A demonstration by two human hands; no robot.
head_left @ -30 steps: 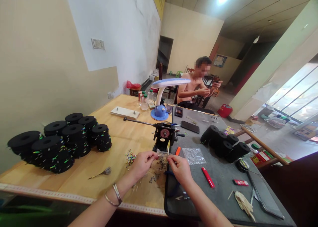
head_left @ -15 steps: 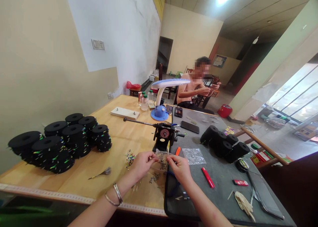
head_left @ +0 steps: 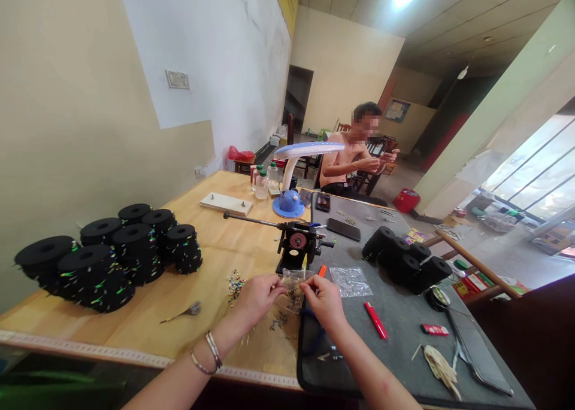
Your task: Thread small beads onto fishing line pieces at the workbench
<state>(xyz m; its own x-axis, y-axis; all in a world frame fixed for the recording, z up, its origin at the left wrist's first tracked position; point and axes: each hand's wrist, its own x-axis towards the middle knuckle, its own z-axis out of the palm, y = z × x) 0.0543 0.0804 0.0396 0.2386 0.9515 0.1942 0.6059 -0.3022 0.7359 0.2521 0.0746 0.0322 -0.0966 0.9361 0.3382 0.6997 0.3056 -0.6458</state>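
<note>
A small clear plastic bag (head_left: pixel 294 292) with tiny dark metal pieces inside is stretched between my two hands. My left hand (head_left: pixel 260 293) pinches its left edge, and my right hand (head_left: pixel 324 296) pinches the right edge. Just beyond the bag stands a black hand-cranked winding machine (head_left: pixel 296 245) with a long rod pointing left. Below the bag, small loose metal pieces (head_left: pixel 279 321) lie on the wooden tabletop. A pile of colourful beaded pins (head_left: pixel 235 285) sits beside my left hand. To the right of my right hand lies another clear bag (head_left: pixel 351 282), flat on the grey mat.
Black foam rolls (head_left: pixel 135 242) stand at the left, with more rolls (head_left: pixel 406 260) at the right. A blue-and-white desk lamp (head_left: pixel 290 203) rises behind the machine. A red lighter (head_left: pixel 375 321), a phone (head_left: pixel 344 229) and a tablet (head_left: pixel 480 353) lie on the mat (head_left: pixel 399 350). Another person (head_left: pixel 345 158) sits beyond.
Both hands stay almost in place on the bag. The bag's top looks slightly wider and its contents show a little more clearly.
</note>
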